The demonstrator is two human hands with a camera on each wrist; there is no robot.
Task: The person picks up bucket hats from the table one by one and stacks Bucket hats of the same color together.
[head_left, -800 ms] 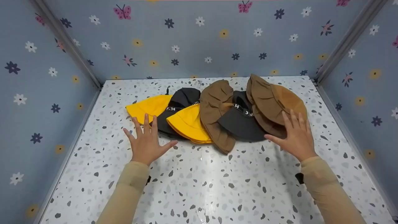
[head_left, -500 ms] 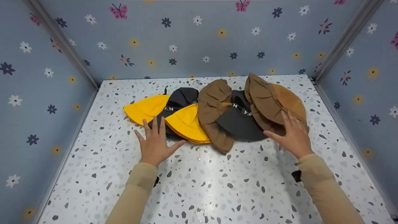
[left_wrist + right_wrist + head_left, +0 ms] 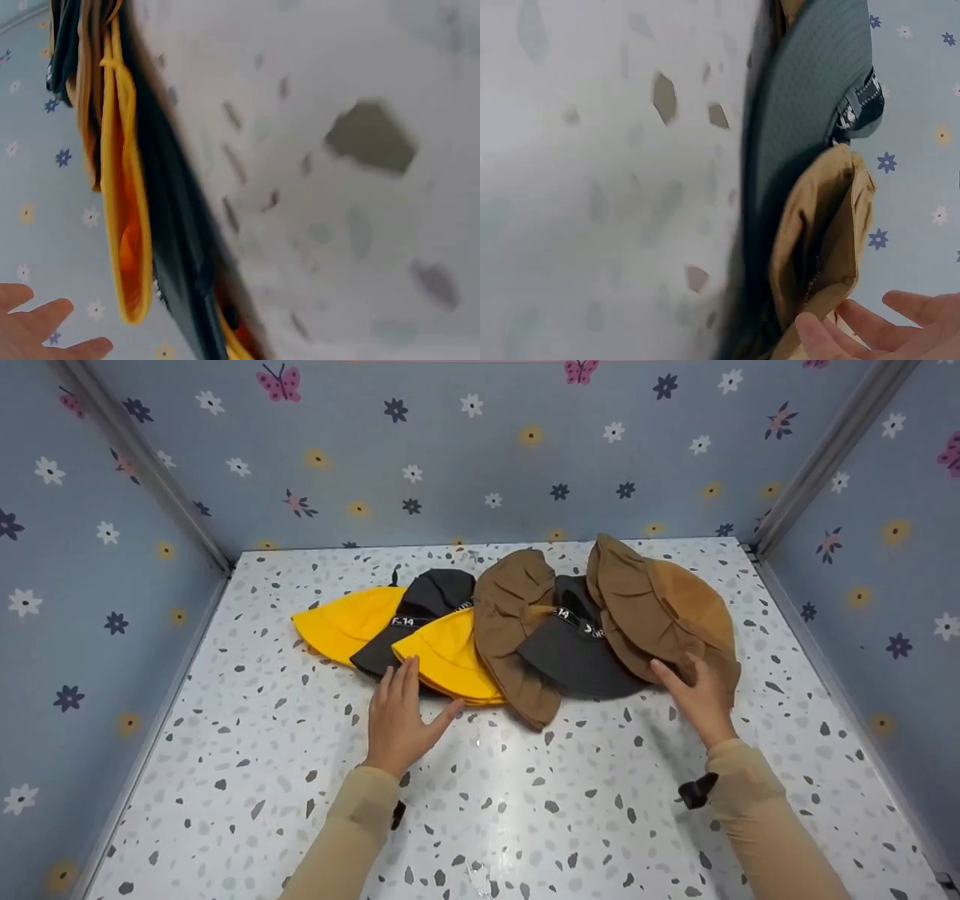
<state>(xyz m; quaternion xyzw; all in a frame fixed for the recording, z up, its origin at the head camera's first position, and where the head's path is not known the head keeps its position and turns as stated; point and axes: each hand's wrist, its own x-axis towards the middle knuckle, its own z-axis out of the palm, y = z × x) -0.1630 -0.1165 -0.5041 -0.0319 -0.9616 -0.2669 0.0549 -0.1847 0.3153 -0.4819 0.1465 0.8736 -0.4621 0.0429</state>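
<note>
Resting flat, fingers straight, left hand [image 3: 403, 714] touched yellow hat [image 3: 448, 658]; right hand [image 3: 697, 694], fingers relaxed, against brown hat [image 3: 660, 611].

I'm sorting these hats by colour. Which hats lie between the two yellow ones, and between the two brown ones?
In the head view, a dark grey hat lies between the yellow hats; another dark grey hat sits between the brown hats.

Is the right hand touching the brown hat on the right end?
Touching. The head view shows the right hand lying on the brown hat's lower brim.
</note>
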